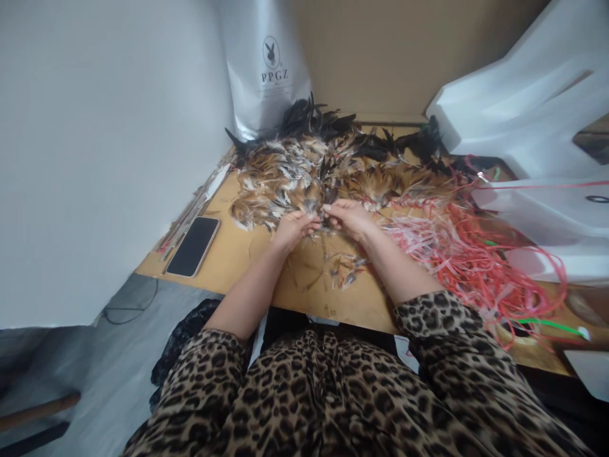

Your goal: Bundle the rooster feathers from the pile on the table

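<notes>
The left hand (295, 228) and right hand (349, 218) meet fingertip to fingertip at the near edge of a pile of feathers (314, 168), both pinched closed on a small tuft of it; just what is held is too small to tell; loose scraps (342, 270) lie on the desk (238, 254) between the forearms; a tangle of red and pink strips (457, 247) crowds the right; a phone (193, 246) lies well left; a silver bag (266, 70) stands behind the pile.

white wall (95, 158) | tan back wall (380, 57) | wooden table (238, 254) | grey floor (118, 355)
</notes>
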`<control>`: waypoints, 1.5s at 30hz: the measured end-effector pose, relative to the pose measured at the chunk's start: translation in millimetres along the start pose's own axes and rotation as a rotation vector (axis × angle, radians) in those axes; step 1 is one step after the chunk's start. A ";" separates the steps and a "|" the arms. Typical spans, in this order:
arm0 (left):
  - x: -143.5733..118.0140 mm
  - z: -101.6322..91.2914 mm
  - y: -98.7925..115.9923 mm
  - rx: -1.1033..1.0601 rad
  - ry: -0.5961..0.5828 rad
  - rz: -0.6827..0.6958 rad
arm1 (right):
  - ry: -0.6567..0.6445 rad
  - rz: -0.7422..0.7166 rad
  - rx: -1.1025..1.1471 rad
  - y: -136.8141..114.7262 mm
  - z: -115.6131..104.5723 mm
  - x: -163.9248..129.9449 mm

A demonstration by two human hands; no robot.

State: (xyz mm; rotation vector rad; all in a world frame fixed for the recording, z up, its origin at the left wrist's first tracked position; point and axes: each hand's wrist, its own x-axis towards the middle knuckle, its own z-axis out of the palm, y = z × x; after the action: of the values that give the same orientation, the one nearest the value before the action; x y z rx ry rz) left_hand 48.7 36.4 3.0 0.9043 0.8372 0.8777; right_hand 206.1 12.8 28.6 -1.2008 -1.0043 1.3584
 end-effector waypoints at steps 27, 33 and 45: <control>5.2 -2.9 -9.6 0.104 -0.025 0.085 | 0.146 -0.160 -0.070 14.2 18.4 -1.7; 0.9 1.1 -7.0 0.097 -0.032 0.074 | 0.150 -0.154 -0.020 14.6 20.2 -2.5; 0.3 -0.8 -5.7 0.160 -0.043 0.092 | 0.114 -0.174 -0.088 16.5 13.0 1.3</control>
State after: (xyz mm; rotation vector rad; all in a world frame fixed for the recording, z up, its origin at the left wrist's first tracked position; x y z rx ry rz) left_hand 49.7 34.9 -2.6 1.1047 0.8425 0.8772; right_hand 190.7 12.4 14.3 -1.2121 -1.0701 1.1083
